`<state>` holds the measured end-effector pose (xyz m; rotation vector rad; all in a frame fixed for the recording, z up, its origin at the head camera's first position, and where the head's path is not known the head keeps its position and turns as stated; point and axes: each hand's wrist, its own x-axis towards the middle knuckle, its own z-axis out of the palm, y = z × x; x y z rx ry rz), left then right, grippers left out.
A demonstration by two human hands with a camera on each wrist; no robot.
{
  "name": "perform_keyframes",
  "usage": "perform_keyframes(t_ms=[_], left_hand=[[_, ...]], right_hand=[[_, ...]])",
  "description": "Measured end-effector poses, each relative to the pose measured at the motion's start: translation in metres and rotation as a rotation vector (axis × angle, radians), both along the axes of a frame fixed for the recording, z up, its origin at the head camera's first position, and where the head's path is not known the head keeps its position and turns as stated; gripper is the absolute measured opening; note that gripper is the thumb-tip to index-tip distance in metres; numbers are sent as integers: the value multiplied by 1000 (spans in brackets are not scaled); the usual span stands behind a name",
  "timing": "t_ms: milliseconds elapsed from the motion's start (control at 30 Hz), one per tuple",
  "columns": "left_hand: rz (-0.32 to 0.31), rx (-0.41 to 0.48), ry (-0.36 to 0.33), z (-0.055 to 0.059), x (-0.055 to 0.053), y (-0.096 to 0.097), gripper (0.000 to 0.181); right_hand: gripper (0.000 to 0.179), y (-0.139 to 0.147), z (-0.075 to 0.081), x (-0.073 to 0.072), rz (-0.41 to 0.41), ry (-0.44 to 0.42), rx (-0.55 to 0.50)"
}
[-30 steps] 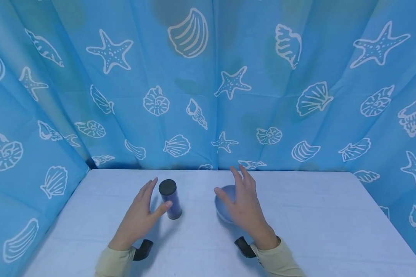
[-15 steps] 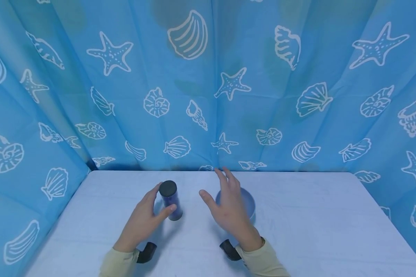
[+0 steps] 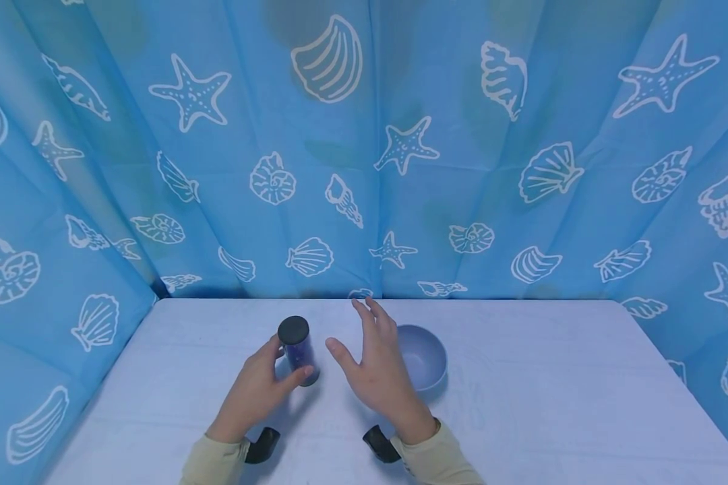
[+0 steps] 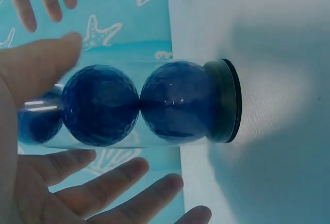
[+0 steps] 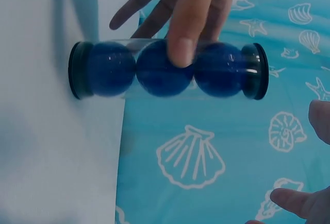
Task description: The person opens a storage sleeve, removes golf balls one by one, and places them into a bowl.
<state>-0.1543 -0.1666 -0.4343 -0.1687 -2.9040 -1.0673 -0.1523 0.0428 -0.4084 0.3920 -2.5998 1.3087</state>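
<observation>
Currently, the left hand (image 3: 251, 391) is curving loosely around a transparent cylindrical tube (image 3: 300, 351), with its thumb on one side and its fingers on the other. They are not clenching it, and I cannot tell whether any fingertip is touching the wall. The tube is standing upright between the two hands, much closer to the left, on a white-covered table (image 3: 552, 384). Inside it, three dark blue balls (image 5: 219, 70) are sitting one above another, and a black top cap (image 3: 294, 329) and a black bottom cap (image 4: 227, 103) are covering the ends.

The right hand (image 3: 376, 370) is hovering across from the tube, fingers spread, grasping nothing. Just to that hand's right, a periwinkle-blue bowl (image 3: 426, 357) is resting on the table, its near edge partly hiding behind the hand. Beyond both hands, a blue seashell-print curtain (image 3: 443, 74) is hanging.

As I judge it, the work is only beginning: the left hand is apparently standing in position around the tube, but no firm hold is showing. Gripping it is seemingly what is lacking. Both caps are sitting in place, and the bowl is seemingly playing no part so far.
</observation>
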Motion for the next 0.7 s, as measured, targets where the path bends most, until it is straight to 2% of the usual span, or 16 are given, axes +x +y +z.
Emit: perform_keyframes(t_ms=[433, 700], left_hand=[[7, 72, 38, -6, 0, 5, 60], [11, 69, 58, -8, 1, 9, 57]], right_hand=[[72, -11, -6, 1, 30, 18, -30], [68, -14, -9, 2, 36, 45, -32]])
